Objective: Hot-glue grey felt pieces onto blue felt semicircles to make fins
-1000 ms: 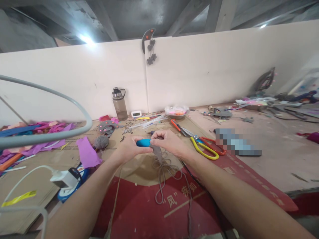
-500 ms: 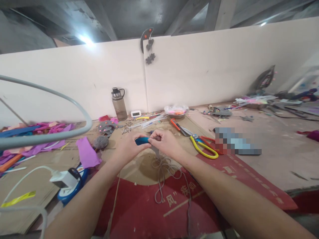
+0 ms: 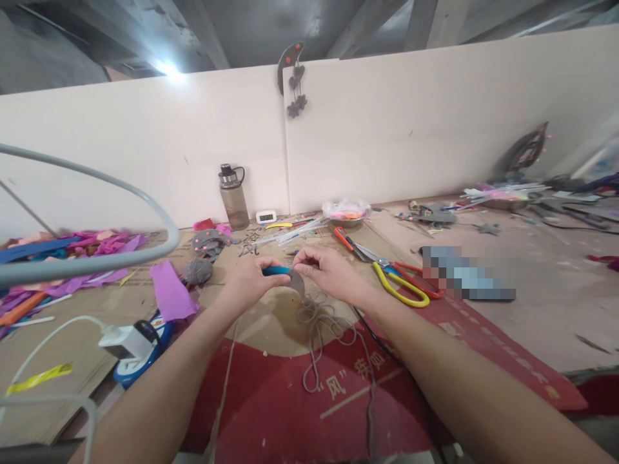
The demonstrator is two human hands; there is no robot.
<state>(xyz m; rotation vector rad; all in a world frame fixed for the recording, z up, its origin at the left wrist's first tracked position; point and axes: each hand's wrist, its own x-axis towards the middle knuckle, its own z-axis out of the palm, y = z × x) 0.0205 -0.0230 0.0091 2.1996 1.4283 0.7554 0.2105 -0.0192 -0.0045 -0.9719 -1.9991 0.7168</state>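
Observation:
Between the thumb and fingers of my left hand [image 3: 249, 285] is a blue strip [image 3: 276, 271], whose outer end shows a dark grey, curved piece [image 3: 296, 283]. My right hand [image 3: 329, 276] is just right of it, thumb and fingers pinched together at the grey end; what they pinch is too small to make out. Loose loops of grey yarn [image 3: 316, 314] hang below both hands and trail over the red and brown cardboard [image 3: 275, 386]. A ball of grey yarn [image 3: 197, 271] lies left of my left hand, beside a purple cloth piece [image 3: 170, 291].
Scissors with yellow and red handles [image 3: 399, 287] lie right of my hands, near a blurred-out flat object [image 3: 467, 274]. Behind stand a bottle [image 3: 235, 203], a small white timer [image 3: 265, 217] and a bowl [image 3: 347, 219]. A power strip [image 3: 140, 361], cables and colourful scraps [image 3: 91, 258] fill the left.
My right hand has moved slightly right, away from my left hand, and more of the grey piece now shows. The view has shifted a little.

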